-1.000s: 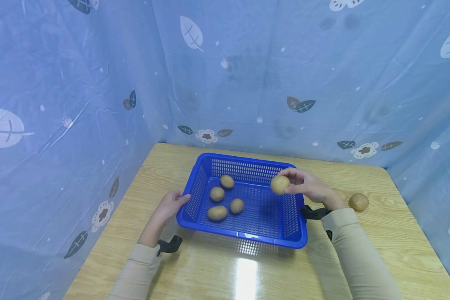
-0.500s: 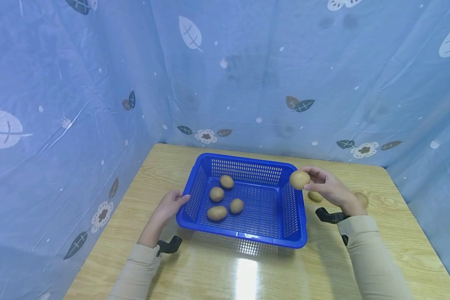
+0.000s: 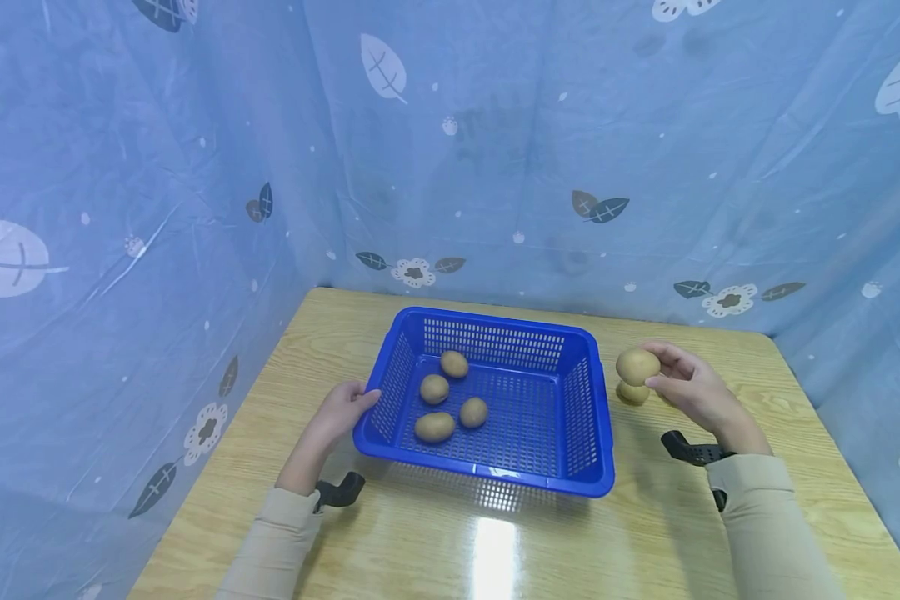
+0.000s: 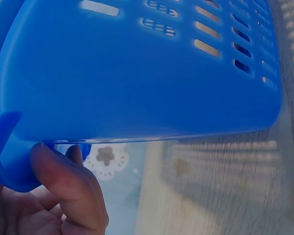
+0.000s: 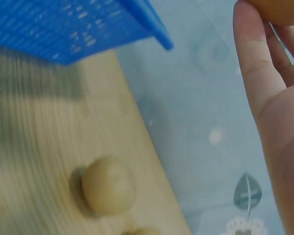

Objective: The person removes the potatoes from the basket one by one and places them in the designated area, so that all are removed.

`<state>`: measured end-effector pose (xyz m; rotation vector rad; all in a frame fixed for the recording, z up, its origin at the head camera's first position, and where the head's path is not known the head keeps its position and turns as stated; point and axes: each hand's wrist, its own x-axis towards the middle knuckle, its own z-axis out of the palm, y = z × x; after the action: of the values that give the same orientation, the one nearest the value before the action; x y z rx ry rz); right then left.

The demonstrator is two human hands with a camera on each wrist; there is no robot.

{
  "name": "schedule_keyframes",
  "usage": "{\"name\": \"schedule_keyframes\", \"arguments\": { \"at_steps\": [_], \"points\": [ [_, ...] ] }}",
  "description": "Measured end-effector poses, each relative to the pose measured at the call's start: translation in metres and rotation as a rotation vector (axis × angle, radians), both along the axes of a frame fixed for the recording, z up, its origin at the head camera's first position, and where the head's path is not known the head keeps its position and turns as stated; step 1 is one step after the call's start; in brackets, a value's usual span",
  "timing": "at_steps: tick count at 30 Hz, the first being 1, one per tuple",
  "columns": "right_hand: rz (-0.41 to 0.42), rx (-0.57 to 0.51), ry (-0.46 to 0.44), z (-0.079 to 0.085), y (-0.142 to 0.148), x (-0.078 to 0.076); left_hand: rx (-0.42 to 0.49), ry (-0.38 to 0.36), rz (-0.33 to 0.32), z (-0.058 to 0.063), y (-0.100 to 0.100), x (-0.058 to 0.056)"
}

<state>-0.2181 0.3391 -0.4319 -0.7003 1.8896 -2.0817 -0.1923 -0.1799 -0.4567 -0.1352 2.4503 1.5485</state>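
Note:
My left hand (image 3: 339, 414) grips the left rim of a blue plastic basket (image 3: 487, 481); the left wrist view shows its fingers curled around the rim of the basket (image 4: 137, 93). Several potatoes (image 3: 434, 427) lie inside on the left half of the basket floor. To the right of the basket, my right hand (image 3: 697, 390) pinches a potato (image 3: 637, 367) between thumb and fingers, raised above the table. Just under it a second potato (image 3: 633, 394) rests on the wood. In the right wrist view the held potato (image 5: 282, 10) is cut off by the top edge.
On the wooden table (image 3: 390, 533), the right wrist view shows a loose potato (image 5: 109, 186) and part of another potato (image 5: 147, 231) at the bottom edge. A blue patterned curtain (image 3: 487, 167) hangs behind the table and along its sides.
My right hand has carried its potato rightward, from above the basket's right part to outside it, over the table. My left hand and the basket stay in place.

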Motion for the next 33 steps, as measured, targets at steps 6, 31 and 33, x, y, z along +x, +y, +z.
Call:
{"name": "schedule_keyframes", "arguments": {
  "at_steps": [6,31,33],
  "points": [
    [-0.107,-0.005,0.001,-0.008,0.021,0.014,0.005,0.005,-0.006,-0.002,0.001,-0.002],
    [-0.493,-0.394,-0.050,-0.048,0.074,0.040,-0.007,0.003,-0.019,0.002,-0.002,0.001],
    [-0.531,-0.448,-0.082,-0.051,0.079,0.042,-0.002,0.001,-0.019,0.003,-0.002,0.002]
  ]
}}
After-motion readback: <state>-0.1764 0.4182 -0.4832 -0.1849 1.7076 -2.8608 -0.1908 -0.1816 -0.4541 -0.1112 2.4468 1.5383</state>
